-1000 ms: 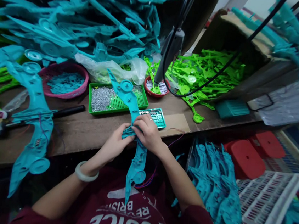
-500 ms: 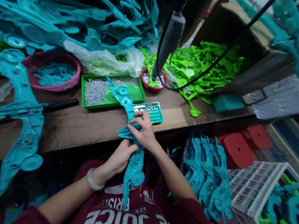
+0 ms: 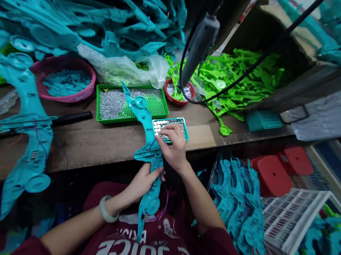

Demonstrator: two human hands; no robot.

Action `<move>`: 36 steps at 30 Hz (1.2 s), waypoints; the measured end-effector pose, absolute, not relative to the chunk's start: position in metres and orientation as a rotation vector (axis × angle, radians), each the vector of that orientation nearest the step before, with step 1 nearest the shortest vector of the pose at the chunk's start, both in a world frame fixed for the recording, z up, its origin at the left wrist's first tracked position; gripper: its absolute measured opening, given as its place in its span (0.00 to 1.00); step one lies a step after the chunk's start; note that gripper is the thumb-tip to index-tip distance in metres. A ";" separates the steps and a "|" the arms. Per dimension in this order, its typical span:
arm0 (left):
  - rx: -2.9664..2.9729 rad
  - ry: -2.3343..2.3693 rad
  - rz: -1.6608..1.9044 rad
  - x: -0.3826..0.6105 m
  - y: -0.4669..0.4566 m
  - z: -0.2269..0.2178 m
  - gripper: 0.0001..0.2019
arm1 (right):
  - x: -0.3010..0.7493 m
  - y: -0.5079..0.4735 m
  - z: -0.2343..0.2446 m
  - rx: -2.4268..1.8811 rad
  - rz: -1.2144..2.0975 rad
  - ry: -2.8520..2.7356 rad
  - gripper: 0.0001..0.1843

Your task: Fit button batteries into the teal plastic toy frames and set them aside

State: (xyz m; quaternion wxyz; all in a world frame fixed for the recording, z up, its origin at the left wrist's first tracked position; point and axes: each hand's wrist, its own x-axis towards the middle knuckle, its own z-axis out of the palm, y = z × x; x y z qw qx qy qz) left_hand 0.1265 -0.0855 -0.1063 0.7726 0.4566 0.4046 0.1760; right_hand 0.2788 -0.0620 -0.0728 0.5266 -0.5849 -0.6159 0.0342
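Observation:
A long teal plastic toy part lies across the front edge of the wooden bench, its lower end over my lap. My left hand grips its lower section, where thin red and blue wires hang out. My right hand rests its fingertips on the small teal tray of round silvery button cells, just right of the part. I cannot tell whether its fingers pinch a cell.
A green tray of small screws, a pink basket of teal bits, a red bowl and a hanging electric screwdriver stand behind. Teal parts pile at back left, green ones at back right. Another teal part lies left. Red stools and white crates sit below right.
My right hand has left the teal part and moved right onto the button-cell tray. My left hand slid down the part toward my lap and holds it alone.

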 end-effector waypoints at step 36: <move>0.996 0.792 1.029 0.140 -0.039 -0.069 0.11 | 0.267 -0.061 -0.031 -0.999 0.635 -1.237 0.03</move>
